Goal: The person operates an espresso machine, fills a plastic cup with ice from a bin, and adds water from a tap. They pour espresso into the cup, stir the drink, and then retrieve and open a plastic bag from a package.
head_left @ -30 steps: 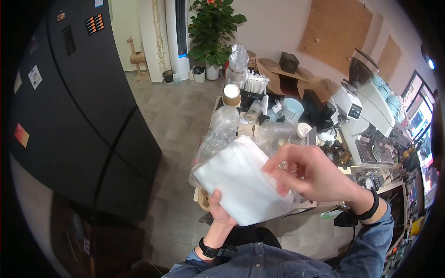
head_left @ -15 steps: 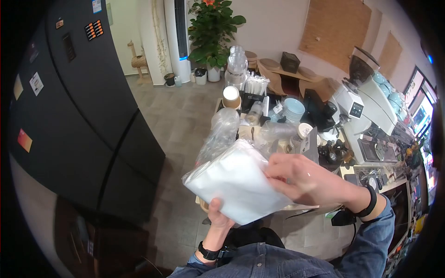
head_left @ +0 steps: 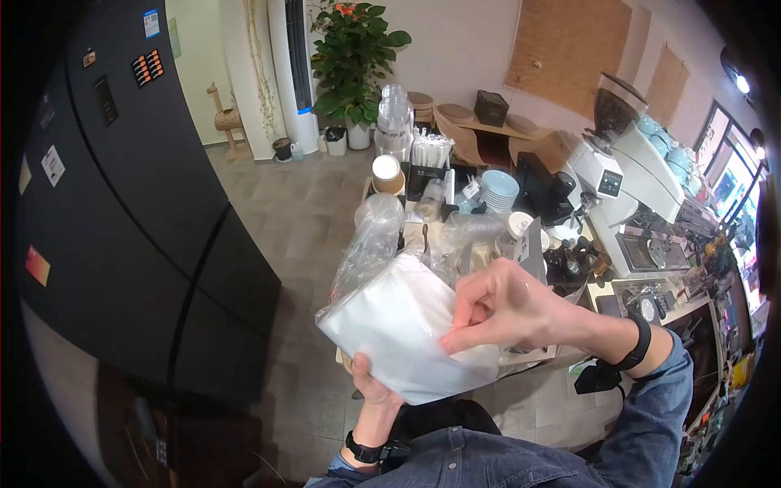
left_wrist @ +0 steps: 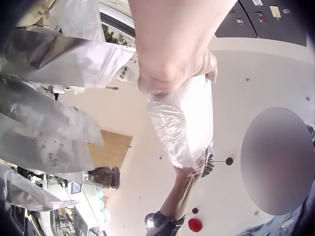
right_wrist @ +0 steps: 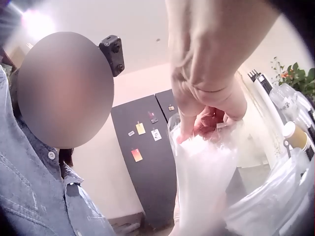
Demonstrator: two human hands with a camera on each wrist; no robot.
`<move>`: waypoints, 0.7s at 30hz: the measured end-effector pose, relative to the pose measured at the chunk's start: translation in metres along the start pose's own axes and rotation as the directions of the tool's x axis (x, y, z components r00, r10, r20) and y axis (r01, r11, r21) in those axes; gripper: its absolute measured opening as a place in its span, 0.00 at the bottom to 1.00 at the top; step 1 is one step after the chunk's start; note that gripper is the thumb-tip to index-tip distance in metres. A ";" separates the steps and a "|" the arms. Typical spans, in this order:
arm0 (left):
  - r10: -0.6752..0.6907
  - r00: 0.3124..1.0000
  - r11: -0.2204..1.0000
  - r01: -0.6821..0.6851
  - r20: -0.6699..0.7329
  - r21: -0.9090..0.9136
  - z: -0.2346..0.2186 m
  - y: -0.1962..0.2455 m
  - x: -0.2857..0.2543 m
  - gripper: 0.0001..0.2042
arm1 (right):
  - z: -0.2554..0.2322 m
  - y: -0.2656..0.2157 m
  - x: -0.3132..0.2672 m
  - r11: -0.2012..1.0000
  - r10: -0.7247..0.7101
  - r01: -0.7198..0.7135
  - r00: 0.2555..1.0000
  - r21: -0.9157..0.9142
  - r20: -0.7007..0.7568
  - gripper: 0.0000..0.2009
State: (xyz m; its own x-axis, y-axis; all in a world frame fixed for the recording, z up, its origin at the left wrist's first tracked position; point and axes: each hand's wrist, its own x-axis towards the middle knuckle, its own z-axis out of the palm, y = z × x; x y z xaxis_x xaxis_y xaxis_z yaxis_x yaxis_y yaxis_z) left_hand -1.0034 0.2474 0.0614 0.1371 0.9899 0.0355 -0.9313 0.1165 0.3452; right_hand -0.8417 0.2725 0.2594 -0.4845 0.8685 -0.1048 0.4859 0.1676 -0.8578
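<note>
A white, flat packet in clear plastic film (head_left: 399,333) is held up in front of the body. My left hand (head_left: 374,386) grips its lower left side from below, thumb on the near face; the other fingers are hidden behind it. In the left wrist view, shiny film (left_wrist: 172,130) hangs below the left hand (left_wrist: 172,64). My right hand (head_left: 517,313) pinches at the packet's right side with thumb and fingertips. The right wrist view has the right hand (right_wrist: 211,83) with its fingertips in the film at the top of the white packet (right_wrist: 204,172).
Behind the packet, the counter bears a clear plastic bag (head_left: 370,232), a paper cup (head_left: 388,173), stacked blue saucers (head_left: 499,191) and clear cups (head_left: 394,122). A coffee grinder (head_left: 614,110) and espresso machine are at right. A dark fridge (head_left: 154,203) stands at left.
The packet and both hands have shifted slightly left in the head view. The right hand's thumb and fingers have moved left and lower on the packet. The left hand keeps its grip.
</note>
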 end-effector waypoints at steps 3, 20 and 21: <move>-0.022 0.999 1.000 0.022 0.028 -0.016 0.008 0.003 -0.002 0.48 | 0.002 -0.004 -0.001 0.999 0.013 -0.013 1.000 -0.038 -0.002 0.14; 0.005 1.000 1.000 -0.005 0.004 -0.027 0.001 0.012 -0.006 0.46 | 0.017 -0.019 -0.002 0.955 -0.123 0.114 0.992 -0.275 -0.012 0.06; 0.012 1.000 1.000 -0.011 0.006 -0.024 0.000 0.012 -0.006 0.46 | 0.017 -0.018 -0.002 0.954 -0.139 0.130 0.990 -0.272 -0.015 0.06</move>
State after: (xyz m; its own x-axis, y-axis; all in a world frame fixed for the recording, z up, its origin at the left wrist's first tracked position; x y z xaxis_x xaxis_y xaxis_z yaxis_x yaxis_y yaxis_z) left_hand -1.0157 0.2432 0.0653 0.1284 0.9907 0.0456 -0.9407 0.1072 0.3220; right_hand -0.8617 0.2596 0.2664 -0.5365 0.8436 0.0227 0.5982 0.3992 -0.6948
